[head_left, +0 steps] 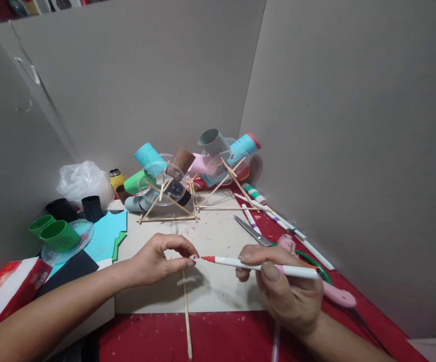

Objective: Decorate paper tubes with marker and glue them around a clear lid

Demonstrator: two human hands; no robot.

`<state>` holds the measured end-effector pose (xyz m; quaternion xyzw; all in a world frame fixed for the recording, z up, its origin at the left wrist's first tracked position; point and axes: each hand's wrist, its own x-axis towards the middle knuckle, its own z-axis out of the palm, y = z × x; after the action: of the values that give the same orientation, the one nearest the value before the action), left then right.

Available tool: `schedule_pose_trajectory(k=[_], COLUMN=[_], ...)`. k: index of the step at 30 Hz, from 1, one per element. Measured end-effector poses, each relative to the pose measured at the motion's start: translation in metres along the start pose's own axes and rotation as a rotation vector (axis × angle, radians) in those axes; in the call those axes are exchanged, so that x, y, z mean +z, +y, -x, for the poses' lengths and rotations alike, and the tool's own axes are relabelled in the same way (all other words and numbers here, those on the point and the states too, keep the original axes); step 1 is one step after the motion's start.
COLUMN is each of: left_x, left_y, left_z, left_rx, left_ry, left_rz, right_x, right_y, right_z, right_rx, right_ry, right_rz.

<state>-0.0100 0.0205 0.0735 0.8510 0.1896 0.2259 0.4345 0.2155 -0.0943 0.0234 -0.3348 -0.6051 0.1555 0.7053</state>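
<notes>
Marker [248, 263] is gripped in your right hand [285, 291], red tip pointing at your left hand [153, 261], which pinches the wooden stick [186, 311] upright-ish over the counter [146, 337].

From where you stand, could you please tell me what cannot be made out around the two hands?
Head view:
Top end of the thin wooden stick: covered by fingertips of the left hand.
Handles of the grey metal scissors: mostly behind the right hand, which holds the white red-tipped marker pen.
Pink plastic object: largely under the right hand; its kind is unclear.
</notes>
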Motion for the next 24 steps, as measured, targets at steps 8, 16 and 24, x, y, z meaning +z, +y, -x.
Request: schedule_pose_trajectory(k=[8, 16, 24], left_x=[0.003, 0.003, 0.004], left_y=[-0.002, -0.002, 0.002], left_z=[-0.001, -0.001, -0.002], left_rx=[0.103, 0.160, 0.195], left_ry=[0.024, 0.037, 0.014], left_rz=[-0.056, -0.097, -0.126], right_x=[0.001, 0.005, 0.008], right_y=[-0.002, -0.009, -0.006], right_z=[-0.002, -0.012, -0.010], right_rx=[-0.060, -0.059, 0.041], right_ry=[-0.075, -0.115, -0.098], right_rz=[0.077, 0.135, 0.093])
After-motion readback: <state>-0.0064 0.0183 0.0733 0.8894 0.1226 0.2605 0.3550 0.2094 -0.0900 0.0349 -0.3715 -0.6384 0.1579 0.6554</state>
